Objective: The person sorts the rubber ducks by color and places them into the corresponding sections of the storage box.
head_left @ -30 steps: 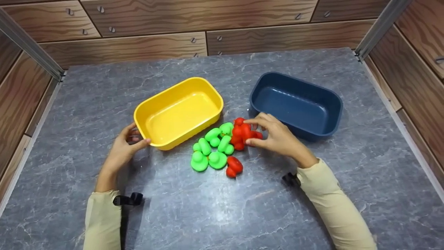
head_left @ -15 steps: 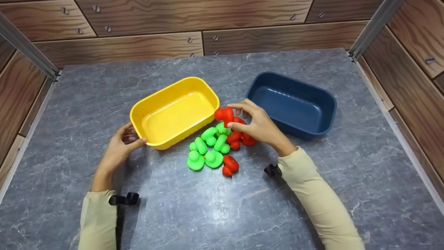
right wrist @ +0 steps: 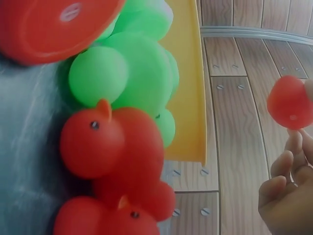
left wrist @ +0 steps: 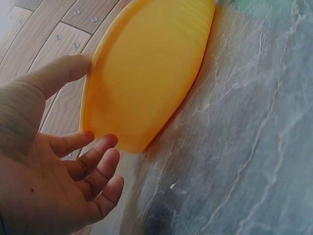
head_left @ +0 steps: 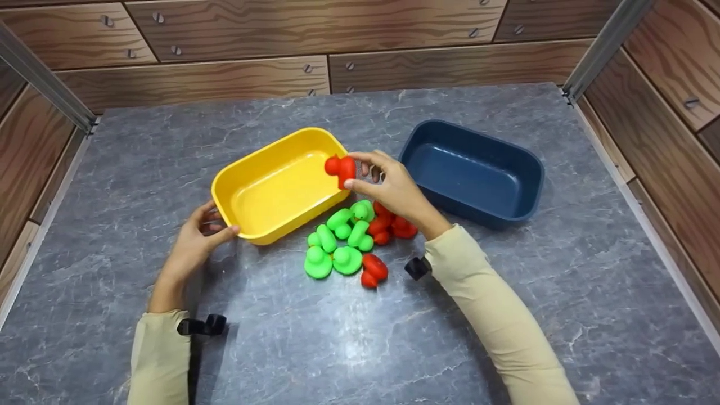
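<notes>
At its near left corner, the yellow bin (head_left: 281,194) is held by my left hand (head_left: 194,239), with thumb and index fingertip against the rim. In the left wrist view the other fingers (left wrist: 100,171) are loosely bent beside the bin's end. My right hand (head_left: 396,188) pinches a red toy duck (head_left: 347,171) between thumb and fingers, over the bin's right end. In the right wrist view that duck (right wrist: 288,103) shows at the right edge, partly cut off. Below the bin lie several green toy ducks (head_left: 347,260) and red toy ducks (head_left: 404,226) in a cluster.
A dark blue bin (head_left: 472,174) stands to the right, behind my right forearm. One red duck (head_left: 374,271) lies at the cluster's near edge. Wood-patterned panels (head_left: 225,79) border the grey marbled table (head_left: 315,349).
My right hand has picked a red duck out of the cluster and carried it up and left to the yellow bin's right end. The left hand stays at the bin's corner.
</notes>
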